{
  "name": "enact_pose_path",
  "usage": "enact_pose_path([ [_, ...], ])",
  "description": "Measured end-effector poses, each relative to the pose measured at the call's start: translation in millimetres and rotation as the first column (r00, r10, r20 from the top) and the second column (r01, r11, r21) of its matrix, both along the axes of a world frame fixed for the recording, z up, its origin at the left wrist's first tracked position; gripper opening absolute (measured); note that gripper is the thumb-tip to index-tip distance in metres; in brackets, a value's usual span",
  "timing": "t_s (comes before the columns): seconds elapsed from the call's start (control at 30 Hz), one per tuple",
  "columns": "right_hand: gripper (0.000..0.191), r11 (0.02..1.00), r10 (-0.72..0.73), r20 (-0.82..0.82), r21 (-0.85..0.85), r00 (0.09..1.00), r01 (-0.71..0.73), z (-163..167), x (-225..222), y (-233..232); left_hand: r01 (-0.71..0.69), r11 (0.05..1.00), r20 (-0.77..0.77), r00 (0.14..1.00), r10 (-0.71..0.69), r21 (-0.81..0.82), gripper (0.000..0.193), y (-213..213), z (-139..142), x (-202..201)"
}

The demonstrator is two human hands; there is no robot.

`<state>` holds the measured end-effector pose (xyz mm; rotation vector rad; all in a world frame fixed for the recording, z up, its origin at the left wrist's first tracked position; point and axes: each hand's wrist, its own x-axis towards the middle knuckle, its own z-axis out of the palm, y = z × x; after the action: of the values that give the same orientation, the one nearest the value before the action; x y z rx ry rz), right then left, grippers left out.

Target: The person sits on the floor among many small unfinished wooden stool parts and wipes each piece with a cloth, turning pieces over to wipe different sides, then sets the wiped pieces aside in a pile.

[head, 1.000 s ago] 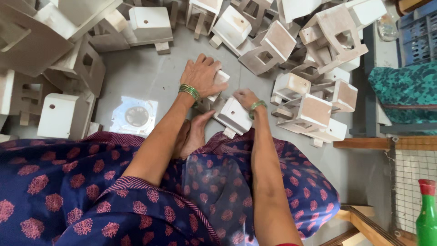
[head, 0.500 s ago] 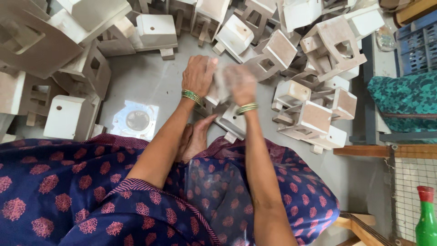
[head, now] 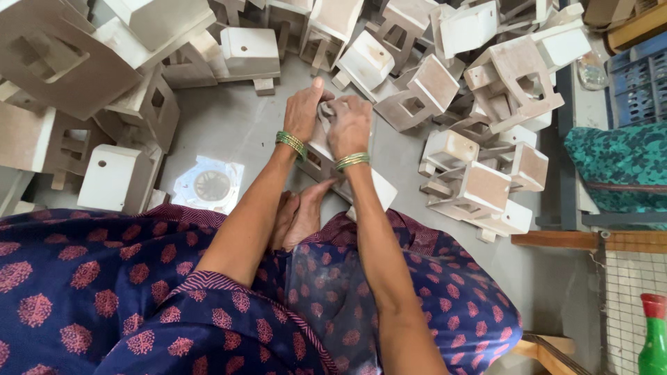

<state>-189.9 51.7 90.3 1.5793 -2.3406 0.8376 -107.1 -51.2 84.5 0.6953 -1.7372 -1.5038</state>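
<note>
I sit on a grey floor in a dark blue patterned dress. Both hands meet on the top of a white wooden birdhouse-like box (head: 367, 186) standing in front of my bare feet (head: 300, 217). My left hand (head: 303, 110) grips its upper left edge. My right hand (head: 349, 125) presses a small greyish piece, maybe sandpaper (head: 326, 110), against the top. Both wrists wear green bangles.
Many white and bare-wood boxes are heaped around: a pile on the right (head: 486, 180), another at the left (head: 111, 177), more along the back (head: 250, 52). A flat round-holed packet (head: 210, 184) lies on the floor. A green bottle (head: 653, 340) stands at the lower right.
My right hand rose from the box's side to its top and joined my left hand there. The box now stands more upright between my hands and feet.
</note>
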Motion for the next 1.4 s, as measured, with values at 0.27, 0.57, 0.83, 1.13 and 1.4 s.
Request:
enact_pose_path([
  [0.27,0.022,0.858,0.458,0.246,0.132,0.855,-0.497,17,-4,53,-0.063,0.991,0.075,0.995,0.072,-0.116,0.068,4,-7,-3],
  [0.57,0.03,0.974,-0.226,0.591,0.151,0.775,0.168,-24,-54,78,-0.031,0.922,0.279,0.949,0.149,-0.385,0.032,14,-7,-5],
  [0.83,0.039,0.956,0.042,0.437,0.245,0.898,-0.164,-32,-62,84,-0.019,0.906,0.303,0.939,0.161,-0.423,0.026,9,-10,-1],
  [1.13,0.026,0.882,-0.19,0.287,0.47,0.939,0.035,-34,-47,75,-0.019,0.914,0.325,0.931,0.164,-0.406,0.025,13,-6,-2],
  [1.4,0.029,0.69,0.077,0.083,0.715,0.994,-0.113,-103,-58,58,-0.029,0.888,0.279,0.944,0.175,-0.458,0.024,15,-1,-1],
])
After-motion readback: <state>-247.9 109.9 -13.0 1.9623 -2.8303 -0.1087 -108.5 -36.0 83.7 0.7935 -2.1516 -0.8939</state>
